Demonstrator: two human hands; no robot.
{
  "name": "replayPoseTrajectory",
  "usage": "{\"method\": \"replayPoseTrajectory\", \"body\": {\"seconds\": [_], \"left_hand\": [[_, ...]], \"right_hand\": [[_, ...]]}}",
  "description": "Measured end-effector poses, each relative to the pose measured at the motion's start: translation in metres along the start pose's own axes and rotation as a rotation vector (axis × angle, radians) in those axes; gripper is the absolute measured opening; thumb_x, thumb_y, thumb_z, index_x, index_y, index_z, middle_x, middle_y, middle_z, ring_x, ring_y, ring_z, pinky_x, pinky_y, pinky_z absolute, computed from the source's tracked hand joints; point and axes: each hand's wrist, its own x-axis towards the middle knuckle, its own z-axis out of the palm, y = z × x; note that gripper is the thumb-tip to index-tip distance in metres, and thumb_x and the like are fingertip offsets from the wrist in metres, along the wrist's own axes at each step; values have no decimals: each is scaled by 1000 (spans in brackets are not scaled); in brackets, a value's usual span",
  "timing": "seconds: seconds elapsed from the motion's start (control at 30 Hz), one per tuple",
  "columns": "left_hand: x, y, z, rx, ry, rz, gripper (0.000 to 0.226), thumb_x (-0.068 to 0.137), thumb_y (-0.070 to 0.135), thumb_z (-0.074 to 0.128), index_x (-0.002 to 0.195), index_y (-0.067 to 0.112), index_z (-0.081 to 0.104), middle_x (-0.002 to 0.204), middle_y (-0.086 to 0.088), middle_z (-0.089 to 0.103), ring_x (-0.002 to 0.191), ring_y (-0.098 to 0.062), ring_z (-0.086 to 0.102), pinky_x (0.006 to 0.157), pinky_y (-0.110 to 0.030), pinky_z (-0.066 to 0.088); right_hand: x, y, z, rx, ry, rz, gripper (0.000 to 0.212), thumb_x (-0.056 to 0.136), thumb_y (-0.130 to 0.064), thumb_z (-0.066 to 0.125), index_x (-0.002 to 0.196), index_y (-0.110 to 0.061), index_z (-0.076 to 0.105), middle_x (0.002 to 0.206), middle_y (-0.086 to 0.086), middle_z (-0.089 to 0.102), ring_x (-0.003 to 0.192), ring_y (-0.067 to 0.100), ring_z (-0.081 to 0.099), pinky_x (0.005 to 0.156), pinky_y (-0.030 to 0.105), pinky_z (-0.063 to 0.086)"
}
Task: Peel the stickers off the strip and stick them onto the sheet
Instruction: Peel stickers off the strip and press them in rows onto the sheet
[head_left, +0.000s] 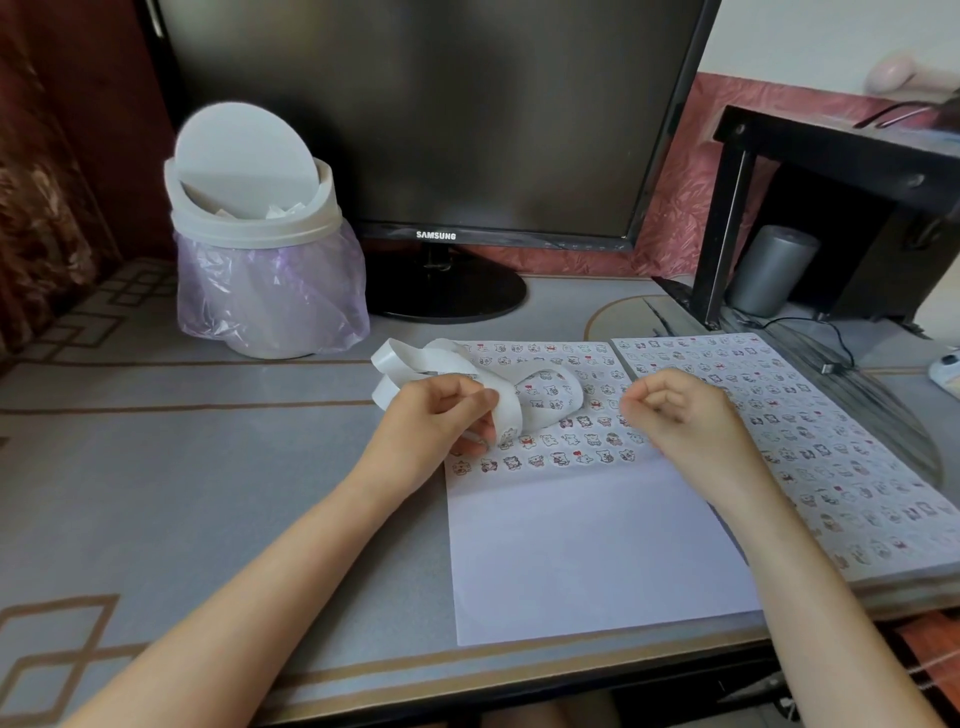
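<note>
A white sheet (597, 551) lies on the desk in front of me, its upper half covered with rows of small cartoon stickers, its lower half bare. My left hand (436, 415) grips a curling white sticker strip (498, 384) that loops over the sheet's top left corner. My right hand (675, 410) hovers over the sheet's right side with fingers curled and thumb against forefinger; whether a sticker sits between them cannot be told.
A stack of sticker-covered sheets (810, 431) lies to the right. A white swing-lid bin (260, 234) with a purple liner stands at the back left, a black monitor (431, 119) behind the sheet, a black shelf (831, 208) and grey cylinder (769, 270) at the back right.
</note>
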Motion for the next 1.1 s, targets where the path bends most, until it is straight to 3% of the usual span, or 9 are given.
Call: {"method": "replayPoseTrajectory", "body": {"seconds": [0.1, 0.2, 0.37, 0.57, 0.67, 0.83, 1.0, 1.1], "left_hand": [[0, 0, -1, -9, 8, 17, 23, 94, 14, 55, 84, -7, 62, 68, -7, 67, 63, -15, 64, 69, -30, 55], [-1, 4, 0, -74, 14, 34, 21, 94, 12, 54, 78, 0, 61, 63, -2, 65, 60, -12, 63, 61, -25, 55], [-2, 7, -1, -118, 33, 58, 21, 94, 12, 54, 78, 1, 61, 61, 1, 63, 60, -11, 63, 64, -27, 57], [-2, 9, 0, -168, 20, 41, 24, 95, 15, 52, 77, 4, 63, 62, 3, 65, 61, -11, 65, 63, -26, 57], [-3, 8, 1, -180, -18, 14, 27, 96, 18, 50, 81, 2, 65, 71, -5, 69, 65, -15, 66, 65, -28, 57], [-2, 5, 1, -97, -73, 3, 12, 90, 12, 60, 85, 2, 65, 70, -5, 69, 67, -12, 66, 70, -26, 56], [-3, 4, 1, -98, -73, 11, 11, 90, 9, 59, 83, 3, 65, 71, -8, 67, 66, -12, 66, 72, -28, 57], [-2, 5, 1, -93, -74, 18, 10, 90, 9, 60, 84, 3, 65, 72, -9, 67, 67, -12, 66, 71, -26, 56]], "right_hand": [[-1, -17, 14, 36, -42, -95, 10, 84, -13, 68, 80, -21, 64, 75, -6, 66, 64, 5, 54, 66, 24, 44], [-3, -28, 32, 39, -151, -153, 8, 82, -19, 71, 82, -24, 65, 77, -10, 68, 72, 6, 57, 70, 22, 44], [-6, -36, 46, 106, -215, -169, 15, 76, -17, 77, 87, -21, 67, 79, -9, 69, 78, 10, 60, 68, 13, 42], [-10, -38, 51, 216, -198, -200, 18, 76, -4, 74, 82, -18, 66, 75, -6, 66, 72, 7, 58, 67, 14, 43], [-11, -39, 51, 241, -174, -211, 17, 77, -1, 73, 80, -17, 67, 74, -5, 66, 71, 5, 57, 70, 17, 45], [-11, -37, 51, 199, -156, -199, 18, 78, -5, 73, 79, -23, 71, 75, -3, 70, 70, 10, 56, 72, 33, 49], [-12, -37, 51, 177, -146, -204, 22, 78, -7, 73, 75, -28, 71, 77, 0, 71, 69, 12, 55, 70, 33, 48], [-12, -37, 52, 156, -146, -203, 22, 79, -7, 72, 75, -28, 70, 73, -7, 69, 68, 9, 54, 67, 29, 46]]}}
